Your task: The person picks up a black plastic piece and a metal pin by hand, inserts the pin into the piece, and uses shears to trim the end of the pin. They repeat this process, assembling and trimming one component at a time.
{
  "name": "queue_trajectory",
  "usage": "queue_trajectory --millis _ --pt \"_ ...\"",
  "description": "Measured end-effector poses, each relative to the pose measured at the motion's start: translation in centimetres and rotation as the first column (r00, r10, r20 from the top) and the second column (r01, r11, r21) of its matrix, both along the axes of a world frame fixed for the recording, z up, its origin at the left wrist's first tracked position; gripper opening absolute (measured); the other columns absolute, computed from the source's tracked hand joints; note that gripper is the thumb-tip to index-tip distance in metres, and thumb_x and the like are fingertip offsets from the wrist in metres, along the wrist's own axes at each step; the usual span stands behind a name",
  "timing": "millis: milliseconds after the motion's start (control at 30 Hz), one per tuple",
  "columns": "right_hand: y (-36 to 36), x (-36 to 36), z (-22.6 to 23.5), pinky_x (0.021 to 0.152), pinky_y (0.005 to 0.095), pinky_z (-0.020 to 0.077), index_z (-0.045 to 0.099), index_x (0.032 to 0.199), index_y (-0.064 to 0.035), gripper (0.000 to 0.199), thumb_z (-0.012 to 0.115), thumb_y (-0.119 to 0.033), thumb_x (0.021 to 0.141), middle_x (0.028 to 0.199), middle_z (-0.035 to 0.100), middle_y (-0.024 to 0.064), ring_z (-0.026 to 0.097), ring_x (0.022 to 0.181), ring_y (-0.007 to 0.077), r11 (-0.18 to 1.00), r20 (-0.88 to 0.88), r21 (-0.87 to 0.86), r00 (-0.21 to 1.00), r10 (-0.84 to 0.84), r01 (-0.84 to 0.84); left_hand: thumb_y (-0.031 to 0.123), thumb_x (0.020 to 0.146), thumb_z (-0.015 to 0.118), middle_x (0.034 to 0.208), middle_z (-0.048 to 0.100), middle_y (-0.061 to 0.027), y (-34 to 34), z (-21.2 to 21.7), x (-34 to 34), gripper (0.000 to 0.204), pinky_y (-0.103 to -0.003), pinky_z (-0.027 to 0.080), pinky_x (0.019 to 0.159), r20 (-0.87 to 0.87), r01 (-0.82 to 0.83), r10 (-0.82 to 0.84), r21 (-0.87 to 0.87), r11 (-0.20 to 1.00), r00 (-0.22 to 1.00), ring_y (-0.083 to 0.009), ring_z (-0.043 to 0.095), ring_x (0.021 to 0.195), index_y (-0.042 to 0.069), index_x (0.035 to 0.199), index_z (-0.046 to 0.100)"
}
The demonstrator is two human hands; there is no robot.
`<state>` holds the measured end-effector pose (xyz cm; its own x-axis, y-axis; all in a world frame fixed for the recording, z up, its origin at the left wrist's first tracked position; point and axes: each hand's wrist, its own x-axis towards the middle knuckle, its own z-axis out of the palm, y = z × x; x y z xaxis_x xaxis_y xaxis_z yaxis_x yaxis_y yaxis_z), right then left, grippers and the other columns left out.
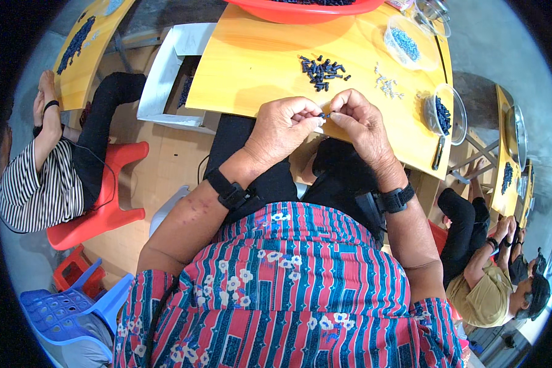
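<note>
Just over the table's near edge, my two hands are close together, fingertips almost meeting. My left hand point(281, 127) is closed in a pinch on a small black plastic part point(321, 115). My right hand point(360, 122) pinches a tiny dark piece point(329, 115) facing it; its exact kind is too small to tell. Beyond them, a loose pile of small black plastic parts point(320, 73) lies on the yellow table point(251, 67). Right of that pile are several small clear-whitish pieces point(387, 84).
A red basin point(313, 13) of dark parts stands at the far edge. On the right are clear tubs of blue pieces point(405, 44) and black parts point(443, 116), with a black pen-like tool point(438, 152). A white box point(176, 46) is left. Co-workers sit at both sides.
</note>
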<state>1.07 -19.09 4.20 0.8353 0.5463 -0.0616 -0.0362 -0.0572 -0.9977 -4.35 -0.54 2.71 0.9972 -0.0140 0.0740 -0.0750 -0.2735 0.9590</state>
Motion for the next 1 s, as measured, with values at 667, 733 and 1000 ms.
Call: queue_trajectory --millis 667,733,1000 --pt "0.33 -0.14 0.06 0.075 0.0187 0.0430 0.053 0.098 -0.0051 0.015 0.058 0.006 0.088 0.088 0.051 -0.0046 0.050 0.081 0.0034 0.998 0.054 -0.043 0.998 -0.033 0.036 0.005 0.086 0.071 0.084 0.071 -0.0044 0.00 0.02 0.06 0.009 -0.023 0.054 0.072 0.008 0.016 -0.016 -0.004 1.000 1.000 -0.0077 0.066 0.077 0.001 0.094 0.070" --pt "0.43 -0.31 0.19 0.074 0.0185 0.0429 0.053 0.098 -0.0052 0.016 0.058 0.006 0.088 0.088 0.051 -0.0045 0.050 0.081 0.0033 0.999 0.034 -0.019 0.999 -0.038 0.038 0.005 0.086 0.071 0.084 0.071 -0.0043 -0.02 0.14 0.01 0.009 -0.023 0.054 0.071 0.005 0.008 -0.008 -0.001 1.000 1.000 -0.0075 0.066 0.076 0.001 0.094 0.070" --pt "0.31 -0.42 0.06 0.083 0.0289 0.0547 0.055 0.099 -0.0039 0.019 0.058 0.010 0.086 0.093 0.067 0.0065 0.063 0.091 0.0124 0.999 0.082 -0.001 0.995 -0.054 0.055 0.005 0.086 0.071 0.083 0.070 -0.0041 -0.04 0.14 0.00 0.009 -0.023 0.054 0.070 0.000 -0.002 0.002 0.014 1.000 1.000 -0.0072 0.065 0.075 0.001 0.093 0.070"
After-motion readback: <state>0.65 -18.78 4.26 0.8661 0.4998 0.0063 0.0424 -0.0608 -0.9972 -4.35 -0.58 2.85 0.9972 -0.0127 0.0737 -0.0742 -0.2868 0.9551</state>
